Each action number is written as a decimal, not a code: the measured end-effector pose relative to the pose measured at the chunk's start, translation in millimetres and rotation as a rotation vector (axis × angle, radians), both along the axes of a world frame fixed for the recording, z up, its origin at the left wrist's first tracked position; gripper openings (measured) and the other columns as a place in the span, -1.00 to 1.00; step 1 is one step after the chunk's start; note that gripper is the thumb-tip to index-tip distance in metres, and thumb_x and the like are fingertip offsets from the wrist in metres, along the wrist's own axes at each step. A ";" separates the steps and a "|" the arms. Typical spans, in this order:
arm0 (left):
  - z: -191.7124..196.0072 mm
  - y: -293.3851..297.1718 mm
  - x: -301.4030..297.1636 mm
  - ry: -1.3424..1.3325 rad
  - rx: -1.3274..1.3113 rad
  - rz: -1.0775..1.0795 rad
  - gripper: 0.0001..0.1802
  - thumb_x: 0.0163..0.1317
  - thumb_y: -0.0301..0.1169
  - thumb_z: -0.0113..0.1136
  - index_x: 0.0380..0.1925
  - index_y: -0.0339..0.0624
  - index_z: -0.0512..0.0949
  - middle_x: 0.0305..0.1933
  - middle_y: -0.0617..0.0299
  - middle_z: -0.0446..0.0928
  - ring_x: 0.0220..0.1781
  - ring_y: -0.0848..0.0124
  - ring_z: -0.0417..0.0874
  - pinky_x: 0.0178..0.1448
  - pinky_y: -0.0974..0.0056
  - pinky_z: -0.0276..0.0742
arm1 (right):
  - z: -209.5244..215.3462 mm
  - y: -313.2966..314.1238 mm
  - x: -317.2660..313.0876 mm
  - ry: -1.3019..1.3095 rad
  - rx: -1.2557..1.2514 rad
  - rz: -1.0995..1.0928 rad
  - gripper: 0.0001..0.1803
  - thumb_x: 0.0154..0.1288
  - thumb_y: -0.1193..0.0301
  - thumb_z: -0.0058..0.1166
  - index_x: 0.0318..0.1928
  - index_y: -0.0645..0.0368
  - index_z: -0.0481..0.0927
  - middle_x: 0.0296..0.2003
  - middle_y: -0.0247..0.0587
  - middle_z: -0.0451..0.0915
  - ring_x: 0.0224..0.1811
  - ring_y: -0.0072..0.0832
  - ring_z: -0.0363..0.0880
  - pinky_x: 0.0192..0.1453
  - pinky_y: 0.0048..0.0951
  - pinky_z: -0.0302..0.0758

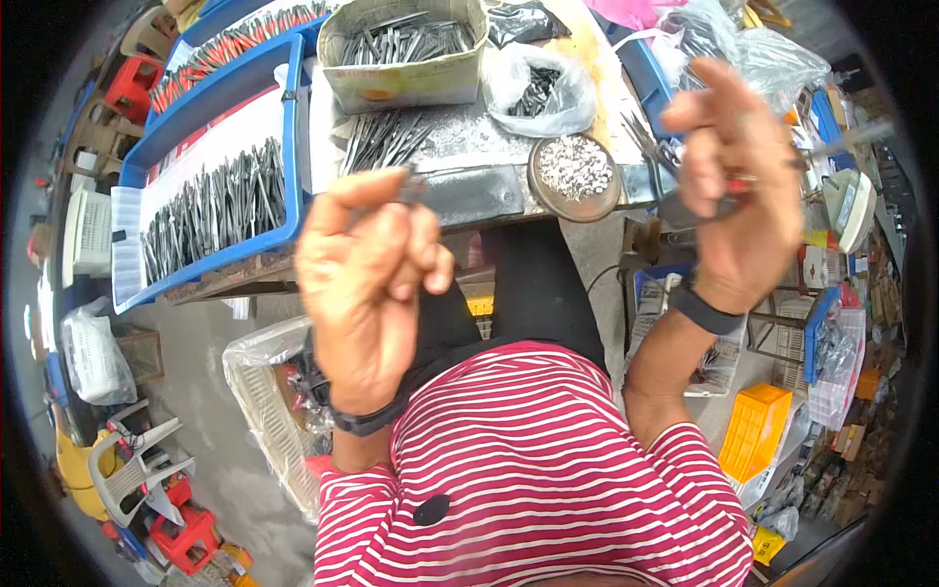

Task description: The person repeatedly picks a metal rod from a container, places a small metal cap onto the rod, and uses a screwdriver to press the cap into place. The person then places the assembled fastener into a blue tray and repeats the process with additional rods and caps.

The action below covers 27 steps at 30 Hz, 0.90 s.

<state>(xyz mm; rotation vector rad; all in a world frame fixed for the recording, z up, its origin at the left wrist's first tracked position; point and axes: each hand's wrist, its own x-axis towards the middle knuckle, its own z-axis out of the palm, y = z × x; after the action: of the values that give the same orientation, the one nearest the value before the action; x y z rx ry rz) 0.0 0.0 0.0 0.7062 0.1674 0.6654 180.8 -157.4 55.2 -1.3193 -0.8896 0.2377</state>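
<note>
My left hand (367,259) is raised in front of the bench, thumb and forefinger pinched on a small dark piece too blurred to name. Up at the right, my right hand (738,181) curls its lower fingers round a tool with a dark and red handle (729,201); a thin shaft, smeared by motion, points right. Its forefinger is lifted. Between the hands, a round dish of small pale and silvery parts (575,178) sits at the bench's front edge. Beyond my left hand lies a loose pile of slim dark metal pieces (386,142).
A worn cardboard box (391,93) holds more slim metal pieces. Beside it is a clear bag (540,90) of dark parts. Blue trays (210,256) of upright dark pieces and red-handled ones stand left. A yellow crate (755,430) is low right, a plastic-lined crate (256,391) low left.
</note>
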 end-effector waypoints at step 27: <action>-78.3 2.2 55.9 0.258 0.200 0.049 -0.83 0.21 -0.58 0.04 -0.18 -0.29 0.47 -0.50 0.29 0.47 -0.56 0.69 0.33 -0.50 0.59 0.21 | -124.3 71.0 67.6 -0.489 -0.706 -0.295 -0.77 0.12 0.44 -0.01 -0.23 0.29 0.57 -0.43 -0.06 0.60 -0.47 -0.37 0.50 -0.31 -0.41 0.40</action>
<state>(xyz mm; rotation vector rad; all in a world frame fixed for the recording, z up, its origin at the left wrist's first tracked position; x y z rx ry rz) 55.9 2.2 -78.3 0.9833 0.3604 0.6417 248.4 -86.4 -69.1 -2.2071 -1.0434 -0.0181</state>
